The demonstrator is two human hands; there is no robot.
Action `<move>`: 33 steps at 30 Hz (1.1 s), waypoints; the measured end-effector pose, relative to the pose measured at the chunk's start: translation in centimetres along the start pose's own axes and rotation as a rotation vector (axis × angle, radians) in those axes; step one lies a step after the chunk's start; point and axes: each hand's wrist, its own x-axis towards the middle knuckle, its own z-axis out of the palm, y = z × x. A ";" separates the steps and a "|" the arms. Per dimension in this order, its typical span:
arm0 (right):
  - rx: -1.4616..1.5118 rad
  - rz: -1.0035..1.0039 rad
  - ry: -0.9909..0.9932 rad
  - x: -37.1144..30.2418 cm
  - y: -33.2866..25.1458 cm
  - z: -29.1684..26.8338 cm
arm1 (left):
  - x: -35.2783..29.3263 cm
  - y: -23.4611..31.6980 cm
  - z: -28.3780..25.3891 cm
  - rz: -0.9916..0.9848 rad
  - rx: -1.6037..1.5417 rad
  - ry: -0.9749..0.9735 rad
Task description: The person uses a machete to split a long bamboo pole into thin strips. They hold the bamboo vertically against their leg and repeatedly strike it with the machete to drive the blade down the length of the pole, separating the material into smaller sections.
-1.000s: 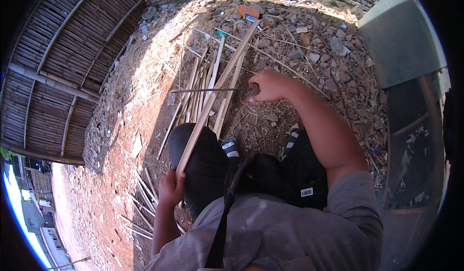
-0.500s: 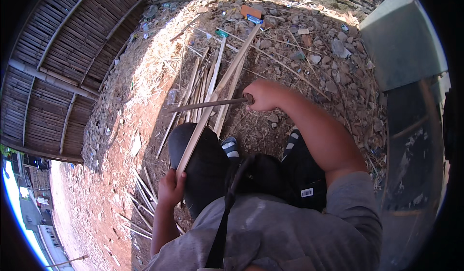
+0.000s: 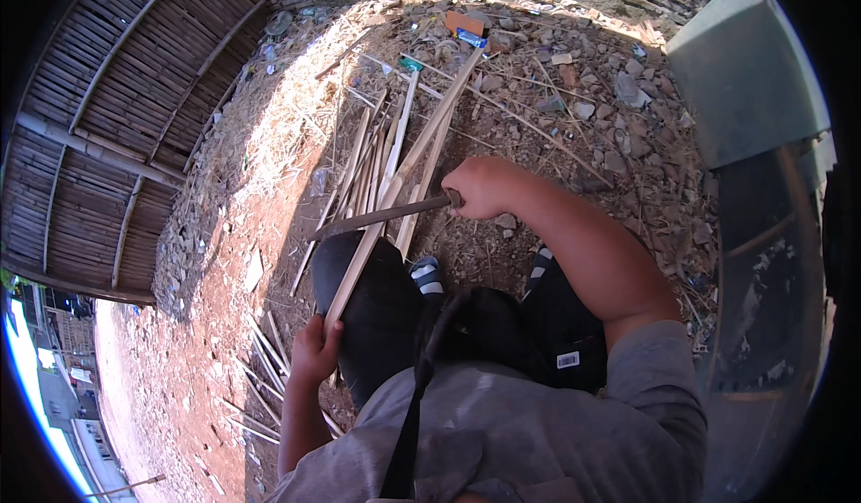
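Observation:
A long, pale bamboo strip (image 3: 420,149) slants from my left thigh away to the far ground. My left hand (image 3: 317,349) is closed around its near end, beside my left knee. In my right hand (image 3: 480,187) is the handle of a machete (image 3: 381,217), gripped in a closed fist. The dark blade points left and lies across the strip just beyond my knee. Most of the handle is hidden by my fingers.
More bamboo strips (image 3: 363,158) lie in a bundle beyond my left knee, others (image 3: 265,359) beside my left hip. Stones and rubble (image 3: 619,135) cover the ground to the right. A woven bamboo wall (image 3: 108,82) stands left, a grey-green panel (image 3: 749,73) at right.
The machete and my right hand have come closer to me along the strip, with the hand slightly further left. My left hand stays on the near end.

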 end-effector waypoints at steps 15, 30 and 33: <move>0.221 0.147 0.154 -0.2 3.9 -0.9 | 0.1 0.1 0.2 -0.010 -0.023 -0.003; 0.116 0.014 0.080 -0.4 1.7 -0.4 | 0.1 0.1 0.2 -0.016 -0.013 0.009; 0.119 0.074 -0.015 -0.5 1.2 -1.2 | 0.1 -0.2 0.3 -0.011 -0.016 0.015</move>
